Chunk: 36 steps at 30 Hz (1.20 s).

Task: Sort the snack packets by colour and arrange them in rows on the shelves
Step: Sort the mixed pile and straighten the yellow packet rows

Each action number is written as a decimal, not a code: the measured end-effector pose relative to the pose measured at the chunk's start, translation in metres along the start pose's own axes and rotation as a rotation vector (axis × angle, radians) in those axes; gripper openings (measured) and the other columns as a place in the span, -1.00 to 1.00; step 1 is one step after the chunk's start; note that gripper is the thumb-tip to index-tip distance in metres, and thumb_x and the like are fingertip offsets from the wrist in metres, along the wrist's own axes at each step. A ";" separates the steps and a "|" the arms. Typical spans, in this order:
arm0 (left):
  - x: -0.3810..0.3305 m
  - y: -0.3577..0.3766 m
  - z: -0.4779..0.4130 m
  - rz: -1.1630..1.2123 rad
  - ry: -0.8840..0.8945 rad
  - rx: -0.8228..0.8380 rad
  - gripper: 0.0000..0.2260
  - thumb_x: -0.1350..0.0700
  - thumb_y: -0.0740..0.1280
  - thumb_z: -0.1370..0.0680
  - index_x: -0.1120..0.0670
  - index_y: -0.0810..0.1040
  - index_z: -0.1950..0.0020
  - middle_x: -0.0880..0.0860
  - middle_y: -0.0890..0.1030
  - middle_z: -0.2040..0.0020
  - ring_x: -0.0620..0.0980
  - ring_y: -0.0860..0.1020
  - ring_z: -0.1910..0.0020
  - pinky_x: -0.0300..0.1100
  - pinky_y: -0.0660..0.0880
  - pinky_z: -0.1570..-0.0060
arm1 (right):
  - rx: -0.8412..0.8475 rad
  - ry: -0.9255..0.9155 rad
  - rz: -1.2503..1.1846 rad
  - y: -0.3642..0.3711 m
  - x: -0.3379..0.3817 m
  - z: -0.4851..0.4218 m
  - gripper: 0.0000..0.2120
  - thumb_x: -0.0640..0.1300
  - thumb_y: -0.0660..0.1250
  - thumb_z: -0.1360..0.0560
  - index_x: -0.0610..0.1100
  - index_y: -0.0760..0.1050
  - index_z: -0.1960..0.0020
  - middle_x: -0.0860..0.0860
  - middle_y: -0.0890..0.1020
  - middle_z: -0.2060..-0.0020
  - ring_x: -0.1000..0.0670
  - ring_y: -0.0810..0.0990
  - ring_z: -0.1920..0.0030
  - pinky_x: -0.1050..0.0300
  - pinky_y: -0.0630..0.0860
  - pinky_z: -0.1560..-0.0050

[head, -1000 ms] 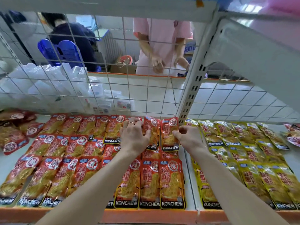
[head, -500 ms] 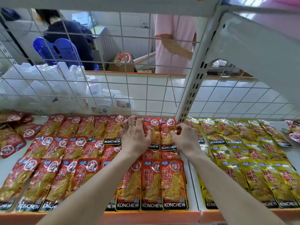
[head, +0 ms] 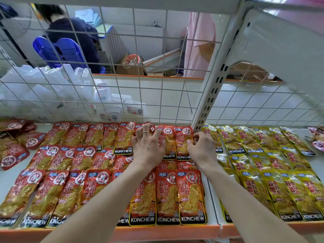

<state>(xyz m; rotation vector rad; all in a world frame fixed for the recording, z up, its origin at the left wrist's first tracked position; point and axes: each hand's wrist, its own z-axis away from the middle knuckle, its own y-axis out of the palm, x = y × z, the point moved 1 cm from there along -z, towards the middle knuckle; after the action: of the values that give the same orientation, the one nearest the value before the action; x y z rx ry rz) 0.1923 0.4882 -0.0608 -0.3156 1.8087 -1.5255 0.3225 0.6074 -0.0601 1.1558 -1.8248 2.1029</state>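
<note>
Red snack packets (head: 70,190) lie in three rows on the left shelf bay. Yellow snack packets (head: 271,190) lie in rows on the right bay. My left hand (head: 149,146) rests with spread fingers on the back row of red packets, a ring on one finger. My right hand (head: 201,148) is at the same row, thumb and curled fingers pinching the right edge of the rightmost back-row red packet (head: 182,142), close to the upright post (head: 210,95).
Loose darker red packets (head: 12,148) lie at the far left and pink ones (head: 317,137) at the far right. A wire mesh (head: 122,85) backs the shelf, with white plastic containers (head: 52,85) behind it. The orange shelf edge (head: 157,232) runs along the front.
Both hands stay at the back red row; my left fingers have spread wider. Behind the mesh the person in pink has turned and stepped right.
</note>
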 end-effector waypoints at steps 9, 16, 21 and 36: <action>0.002 -0.017 0.007 0.030 0.090 -0.005 -0.58 -0.12 0.19 -0.64 -0.08 0.35 -0.49 0.05 0.19 -0.54 0.09 0.10 -0.50 0.09 0.18 -0.40 | -0.086 -0.086 -0.073 -0.009 0.015 0.016 -0.60 -0.10 0.37 -0.54 -0.16 0.44 -0.35 -0.09 0.53 -0.20 -0.12 0.43 -0.28 0.02 0.36 -0.33; 0.005 -0.044 0.018 0.065 0.269 -0.007 -0.56 -0.12 0.19 -0.64 -0.08 0.33 -0.51 0.02 0.22 -0.54 0.04 0.11 -0.50 0.11 0.20 -0.41 | -0.115 -0.200 -0.042 -0.023 0.029 0.045 -0.64 -0.11 0.33 -0.57 -0.10 0.47 -0.35 -0.01 0.53 -0.29 -0.05 0.39 -0.35 -0.03 0.31 -0.41; -0.003 -0.057 0.037 0.071 0.421 0.013 -0.53 -0.12 0.23 -0.62 -0.06 0.32 -0.52 0.01 0.18 -0.55 0.07 0.08 -0.51 0.12 0.15 -0.42 | -0.240 -0.127 -0.009 -0.036 0.032 0.084 -0.68 -0.12 0.35 -0.54 -0.08 0.51 -0.29 0.02 0.54 -0.27 -0.04 0.38 -0.33 -0.07 0.29 -0.35; -0.082 -0.036 0.117 0.186 0.793 0.101 -0.57 -0.09 0.26 -0.62 0.00 0.41 -0.46 0.09 0.23 -0.54 0.11 0.11 -0.46 0.18 0.21 -0.34 | -0.535 0.136 0.042 -0.122 -0.035 0.205 -0.65 -0.02 0.25 -0.47 -0.03 0.52 -0.23 0.04 0.54 -0.25 -0.08 0.41 -0.34 -0.23 0.32 -0.36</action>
<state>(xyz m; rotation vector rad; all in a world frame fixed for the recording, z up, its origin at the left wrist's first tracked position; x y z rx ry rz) 0.3179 0.4421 0.0003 0.5768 2.2414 -1.7281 0.5078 0.4705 0.0103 0.8222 -2.1622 1.5112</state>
